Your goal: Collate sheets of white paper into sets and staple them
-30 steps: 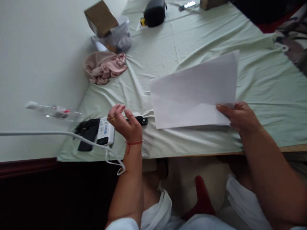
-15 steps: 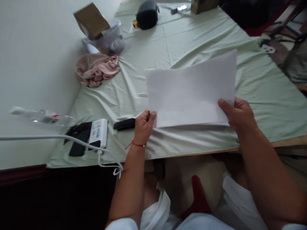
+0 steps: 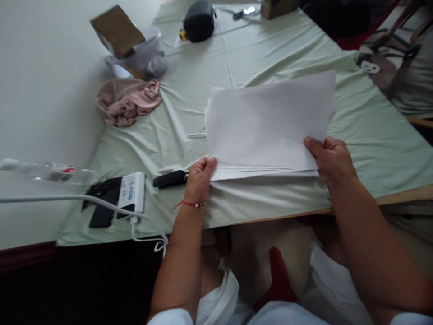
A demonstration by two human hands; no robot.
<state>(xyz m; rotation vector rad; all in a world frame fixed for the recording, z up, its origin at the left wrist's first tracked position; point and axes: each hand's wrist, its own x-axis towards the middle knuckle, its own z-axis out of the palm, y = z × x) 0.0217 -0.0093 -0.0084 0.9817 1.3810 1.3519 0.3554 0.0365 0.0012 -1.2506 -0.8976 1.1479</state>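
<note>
Because the paper stack point(image 3: 267, 122) is only loose sheets, I judge it light and bendy, its faces slick enough to slide over one another, its edges easy to crease; the near edges already show staggered. I have it over the near part of the cloth-covered bench point(image 3: 270, 43), though whether its underside rests there I cannot tell. My left hand point(image 3: 200, 180) pinches the near left corner, thumb on top, and my right hand point(image 3: 334, 160) pinches the right side, thumb flat on the top sheet; those opposite edges seem the best places to grip, gently. Farther out, a clear bottle point(image 3: 50, 173) lies at the left, its contents unclear. Beyond the pink cloth point(image 3: 131, 104), a cardboard box point(image 3: 118, 31) sits tilted against a cloudy plastic container point(image 3: 154, 56) holding pale, blurred shapes. Past them, a black case point(image 3: 199, 21) hides whatever it holds.
</note>
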